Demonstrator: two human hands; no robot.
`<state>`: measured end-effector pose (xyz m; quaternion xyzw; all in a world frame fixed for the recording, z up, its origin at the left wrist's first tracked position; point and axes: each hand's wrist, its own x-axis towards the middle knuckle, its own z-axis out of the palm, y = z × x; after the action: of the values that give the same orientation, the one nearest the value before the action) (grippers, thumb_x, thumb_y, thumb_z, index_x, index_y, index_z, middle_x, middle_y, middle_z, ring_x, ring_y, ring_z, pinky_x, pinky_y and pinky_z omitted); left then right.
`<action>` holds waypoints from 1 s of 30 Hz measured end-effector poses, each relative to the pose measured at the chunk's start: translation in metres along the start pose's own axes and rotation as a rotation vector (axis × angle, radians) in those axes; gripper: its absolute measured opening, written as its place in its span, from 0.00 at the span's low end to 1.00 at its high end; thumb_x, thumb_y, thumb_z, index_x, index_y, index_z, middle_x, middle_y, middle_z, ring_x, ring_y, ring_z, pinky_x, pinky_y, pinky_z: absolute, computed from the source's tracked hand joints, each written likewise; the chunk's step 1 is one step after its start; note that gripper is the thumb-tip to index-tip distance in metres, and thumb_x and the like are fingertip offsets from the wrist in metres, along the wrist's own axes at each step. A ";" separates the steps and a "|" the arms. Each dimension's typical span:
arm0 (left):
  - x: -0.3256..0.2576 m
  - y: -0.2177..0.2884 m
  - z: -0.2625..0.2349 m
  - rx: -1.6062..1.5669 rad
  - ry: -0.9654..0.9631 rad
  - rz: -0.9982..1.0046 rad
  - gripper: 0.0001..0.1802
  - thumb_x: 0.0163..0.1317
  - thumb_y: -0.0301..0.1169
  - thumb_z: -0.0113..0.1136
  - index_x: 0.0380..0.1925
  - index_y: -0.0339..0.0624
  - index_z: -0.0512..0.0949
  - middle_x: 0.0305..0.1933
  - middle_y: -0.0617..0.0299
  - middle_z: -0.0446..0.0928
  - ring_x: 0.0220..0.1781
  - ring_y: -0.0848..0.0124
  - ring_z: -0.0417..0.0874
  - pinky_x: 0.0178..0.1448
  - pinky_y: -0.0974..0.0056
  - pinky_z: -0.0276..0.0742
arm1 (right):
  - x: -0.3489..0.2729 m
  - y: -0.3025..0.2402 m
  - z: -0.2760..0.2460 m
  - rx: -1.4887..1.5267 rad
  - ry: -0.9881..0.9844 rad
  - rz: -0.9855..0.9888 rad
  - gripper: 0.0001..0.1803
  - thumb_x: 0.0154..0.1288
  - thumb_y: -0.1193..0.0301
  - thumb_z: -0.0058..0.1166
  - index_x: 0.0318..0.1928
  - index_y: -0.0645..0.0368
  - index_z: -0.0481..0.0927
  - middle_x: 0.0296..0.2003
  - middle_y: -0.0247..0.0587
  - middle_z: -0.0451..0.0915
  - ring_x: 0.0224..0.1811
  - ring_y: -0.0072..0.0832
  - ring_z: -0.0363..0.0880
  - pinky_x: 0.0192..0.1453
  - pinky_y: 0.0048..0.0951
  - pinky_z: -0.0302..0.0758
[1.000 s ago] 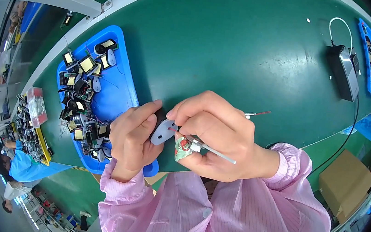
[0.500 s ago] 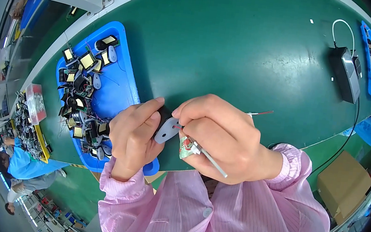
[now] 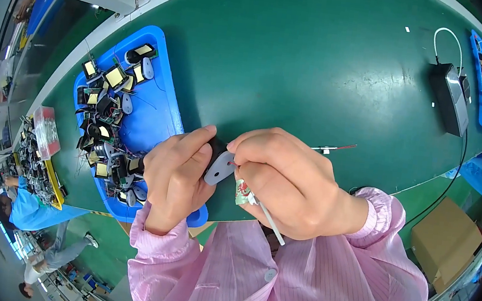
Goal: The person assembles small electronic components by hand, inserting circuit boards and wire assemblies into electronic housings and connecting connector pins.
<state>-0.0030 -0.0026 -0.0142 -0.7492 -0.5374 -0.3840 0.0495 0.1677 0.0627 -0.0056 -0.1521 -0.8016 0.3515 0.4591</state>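
My left hand (image 3: 175, 172) is closed round a small black part with a grey oval end plate (image 3: 220, 169), which has small round holes in it. Touching the plate's far edge are the fingertips of my right hand (image 3: 295, 178), pinched together by a short red wire at one hole. A small green circuit board (image 3: 242, 191) hangs under the right fingers, with a thin white cable (image 3: 271, 221) slanting down from it. Most of the black part is hidden by the left fingers.
A blue tray (image 3: 165, 102) of similar black-and-grey parts stands left. Beyond it are a clear box (image 3: 46, 132) and a yellow-edged tray (image 3: 55, 185). A thin cable end (image 3: 328, 148) pokes out past my right hand. At right stand a black device (image 3: 451, 98) and another blue tray (image 3: 480, 56).
The white cable has swung downward under my right hand, and the cable end shows more. Both hands stay nearly in place. In the background at lower left, a person has shifted.
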 end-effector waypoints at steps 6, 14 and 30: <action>0.000 -0.002 0.001 0.006 0.007 0.010 0.20 0.42 0.13 0.64 0.36 0.36 0.71 0.40 0.49 0.81 0.26 0.61 0.82 0.29 0.66 0.75 | 0.001 0.000 0.000 -0.012 -0.012 0.008 0.14 0.36 0.83 0.61 0.27 0.73 0.71 0.33 0.53 0.73 0.32 0.44 0.80 0.29 0.33 0.79; 0.002 -0.001 0.003 -0.241 -0.155 -0.222 0.28 0.42 0.16 0.66 0.48 0.34 0.74 0.43 0.49 0.79 0.36 0.58 0.82 0.35 0.64 0.77 | 0.004 0.005 -0.003 0.047 -0.025 0.122 0.12 0.41 0.84 0.61 0.30 0.69 0.74 0.34 0.50 0.76 0.31 0.36 0.80 0.29 0.28 0.77; 0.005 -0.012 -0.011 -1.204 -0.438 -0.733 0.26 0.55 0.27 0.68 0.54 0.33 0.73 0.50 0.57 0.72 0.49 0.69 0.75 0.51 0.66 0.72 | 0.008 0.010 -0.015 0.102 -0.131 0.336 0.10 0.47 0.79 0.61 0.34 0.65 0.79 0.36 0.43 0.77 0.34 0.29 0.78 0.36 0.27 0.74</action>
<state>-0.0184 0.0008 -0.0075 -0.4784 -0.4472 -0.4459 -0.6102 0.1751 0.0813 -0.0026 -0.2372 -0.7744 0.4725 0.3476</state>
